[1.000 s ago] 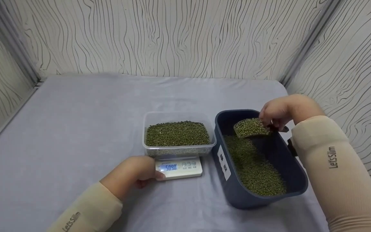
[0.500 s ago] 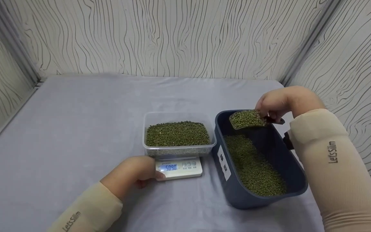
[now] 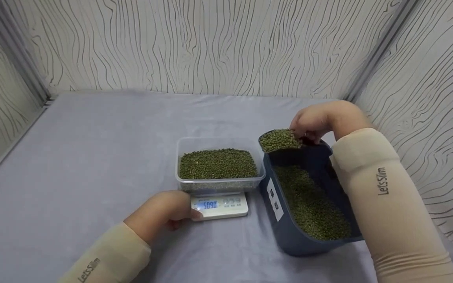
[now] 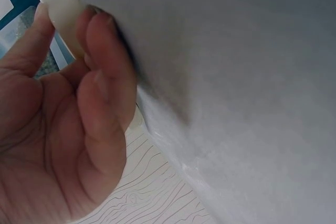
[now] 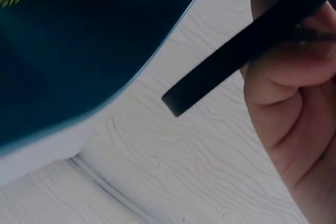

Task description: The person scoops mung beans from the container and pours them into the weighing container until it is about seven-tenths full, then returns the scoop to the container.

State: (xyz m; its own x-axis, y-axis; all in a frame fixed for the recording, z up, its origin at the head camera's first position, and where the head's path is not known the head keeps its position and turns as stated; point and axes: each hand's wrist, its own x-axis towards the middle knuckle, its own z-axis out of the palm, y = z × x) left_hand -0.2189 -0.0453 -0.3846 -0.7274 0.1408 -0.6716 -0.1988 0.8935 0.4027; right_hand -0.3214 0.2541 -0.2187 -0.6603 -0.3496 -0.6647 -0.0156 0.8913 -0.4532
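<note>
My right hand (image 3: 321, 118) grips the black handle (image 5: 226, 59) of a scoop heaped with green mung beans (image 3: 277, 140). The scoop is held level over the far left corner of the dark blue bin (image 3: 299, 243), near the right side of a clear plastic container (image 3: 220, 185). A thick layer of mung beans (image 3: 218, 163) fills part of that container. It stands on a white kitchen scale (image 3: 230, 213), whose lit display reads 509.0. At the scale's left end, my left hand (image 3: 167, 206) pinches the edge, its thumb near the front corner and the other fingers curled.
Mung beans (image 3: 317, 208) slope along the bottom of the blue bin, which has a white label (image 3: 275, 200) on its left side. A pale cloth (image 3: 92, 157) covers the table. Wood-grain patterned panels (image 3: 191, 47) enclose the back and sides.
My right hand has lifted the full scoop and carried it left, from inside the bin to above its far left rim. My left hand stays at the scale, and the reading is the same.
</note>
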